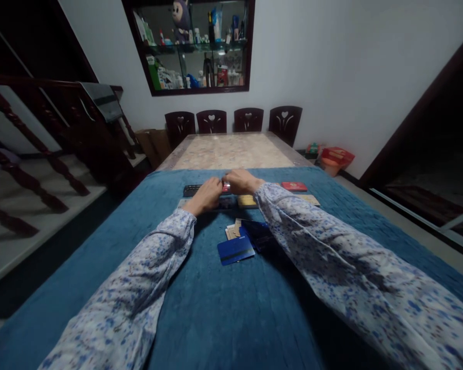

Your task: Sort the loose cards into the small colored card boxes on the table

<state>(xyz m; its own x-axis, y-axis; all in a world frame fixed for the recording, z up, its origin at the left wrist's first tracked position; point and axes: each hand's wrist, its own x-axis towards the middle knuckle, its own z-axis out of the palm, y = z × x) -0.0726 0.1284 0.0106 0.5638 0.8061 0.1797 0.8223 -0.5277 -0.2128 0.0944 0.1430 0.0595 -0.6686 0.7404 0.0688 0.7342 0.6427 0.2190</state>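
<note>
Left hand (208, 193) sits just beside right hand (239, 180), arms (139, 288) stretched forward.

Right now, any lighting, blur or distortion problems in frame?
Head view: dim overall, with a dark shadow on the cloth under the right sleeve; head view: wide-angle stretch, railing posts slanting at left; head view: soft detail, the red item at the fingers too unclear to identify.
</note>
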